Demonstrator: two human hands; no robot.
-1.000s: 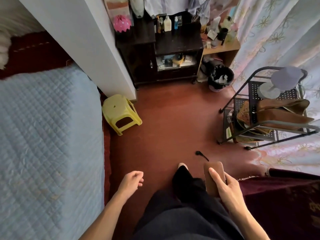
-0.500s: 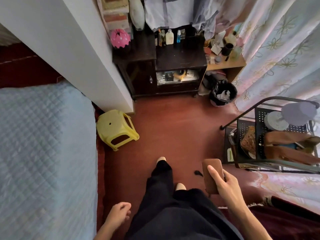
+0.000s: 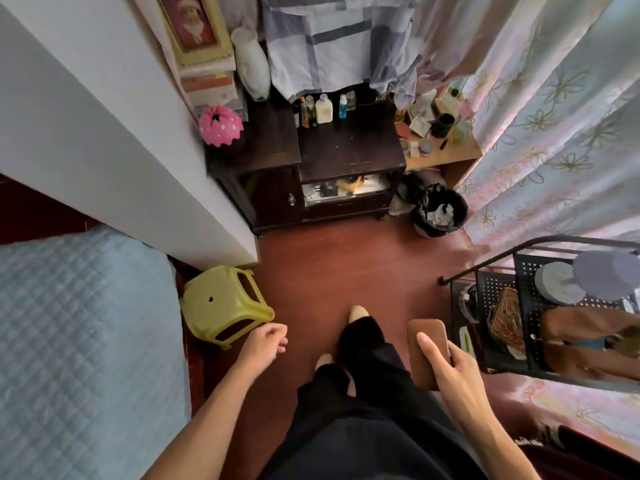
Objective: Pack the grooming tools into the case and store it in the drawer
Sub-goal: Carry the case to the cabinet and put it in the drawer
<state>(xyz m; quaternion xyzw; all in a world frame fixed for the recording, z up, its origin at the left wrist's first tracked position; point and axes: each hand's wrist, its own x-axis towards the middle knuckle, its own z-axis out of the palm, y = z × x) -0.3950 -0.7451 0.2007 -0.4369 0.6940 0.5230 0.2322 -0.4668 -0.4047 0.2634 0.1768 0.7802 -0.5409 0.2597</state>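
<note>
Right hand (image 3: 457, 372): grip clamped on the brown case (image 3: 424, 344), thumb flat along the top face, fingers curled round its right edge. The case is held in the air near right, over the red floor (image 3: 346, 265), just left of the black wire rack (image 3: 498, 306). Left hand (image 3: 265, 344): grip slack, fingers loosely curled, holding nothing, just right of the yellow stool (image 3: 221, 303). The dark cabinet (image 3: 346, 154) stands far centre, well apart from the case.
</note>
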